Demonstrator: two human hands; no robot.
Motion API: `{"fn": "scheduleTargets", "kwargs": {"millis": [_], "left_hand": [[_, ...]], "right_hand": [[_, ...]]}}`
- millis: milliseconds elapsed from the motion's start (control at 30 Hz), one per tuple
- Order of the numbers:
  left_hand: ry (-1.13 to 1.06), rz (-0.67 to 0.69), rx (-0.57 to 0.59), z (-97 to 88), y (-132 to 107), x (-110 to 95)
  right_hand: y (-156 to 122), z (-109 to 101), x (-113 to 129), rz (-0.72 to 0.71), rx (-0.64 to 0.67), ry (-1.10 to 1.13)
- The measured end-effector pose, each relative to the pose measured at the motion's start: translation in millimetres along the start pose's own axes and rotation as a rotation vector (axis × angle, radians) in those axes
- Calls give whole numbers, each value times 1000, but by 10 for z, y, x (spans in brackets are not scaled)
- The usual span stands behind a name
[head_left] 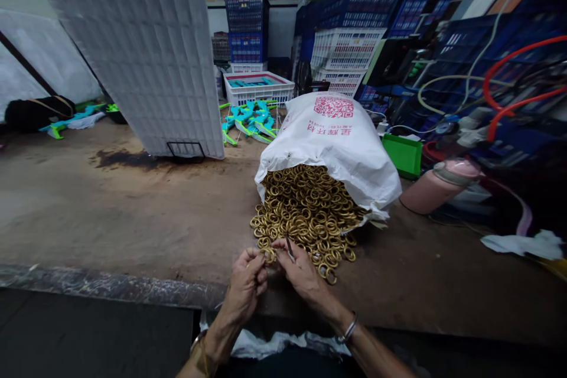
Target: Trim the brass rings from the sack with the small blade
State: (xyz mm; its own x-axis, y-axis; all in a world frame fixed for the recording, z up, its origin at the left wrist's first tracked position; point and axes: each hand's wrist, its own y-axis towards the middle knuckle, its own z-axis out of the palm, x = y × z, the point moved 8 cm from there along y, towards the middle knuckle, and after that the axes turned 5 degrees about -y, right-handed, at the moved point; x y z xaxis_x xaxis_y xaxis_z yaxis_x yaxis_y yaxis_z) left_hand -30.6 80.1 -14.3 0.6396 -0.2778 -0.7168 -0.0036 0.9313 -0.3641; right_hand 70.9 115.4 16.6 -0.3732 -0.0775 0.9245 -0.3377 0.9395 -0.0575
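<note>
A white sack [330, 136] lies on its side on the worn workbench [133, 212], and several brass rings [305, 207] spill from its mouth toward me. My left hand [247, 282] is closed in a pinch on one brass ring [268, 255] at the near edge of the pile. My right hand [301, 269] is closed too, holding a thin dark pin-like tool [289, 249] right beside that ring. Both hands meet just in front of the heap.
A tall white grid panel [146, 53] stands at the back left. Blue and white crates [345, 41], teal plastic parts [252, 118], a green bin [404, 155], a pink bottle [436, 186] and red hoses [518, 82] crowd the back and right. A plastic bag [274, 342] lies in my lap.
</note>
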Motion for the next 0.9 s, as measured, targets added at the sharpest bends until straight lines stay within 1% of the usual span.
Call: {"fn": "scheduleTargets", "kwargs": {"millis": [67,133,233,300,367,433,533,600,700,800,900], "left_hand": [[-53,-44,12,1,-2,19],[-81,-86,14,-6,-8,51],[-97,-110,13,-17,-19,91],[-106,-117,20,-11,-27,111],[-116,-110,39,5,-32,117],[-112,-75,53,15,-34,102],[-74,13,47,0,-35,65],[-31,71,28,-24,-36,46],[76,164,-36,-76,-31,10],[188,252,-100,-112,-26,-29],[239,274,-112,-105,-22,-33]], "right_hand": [[-34,26,56,-20,27,38],[-65,23,135,-48,36,27],[-92,44,258,-102,72,25],[-89,78,275,-110,101,53],[-67,95,205,-63,93,99],[-42,107,87,15,70,162],[-30,153,-54,108,74,253],[-37,180,-111,162,73,306],[-59,202,-170,240,49,361],[-59,188,-155,224,25,337],[-46,144,-103,166,16,257]]}}
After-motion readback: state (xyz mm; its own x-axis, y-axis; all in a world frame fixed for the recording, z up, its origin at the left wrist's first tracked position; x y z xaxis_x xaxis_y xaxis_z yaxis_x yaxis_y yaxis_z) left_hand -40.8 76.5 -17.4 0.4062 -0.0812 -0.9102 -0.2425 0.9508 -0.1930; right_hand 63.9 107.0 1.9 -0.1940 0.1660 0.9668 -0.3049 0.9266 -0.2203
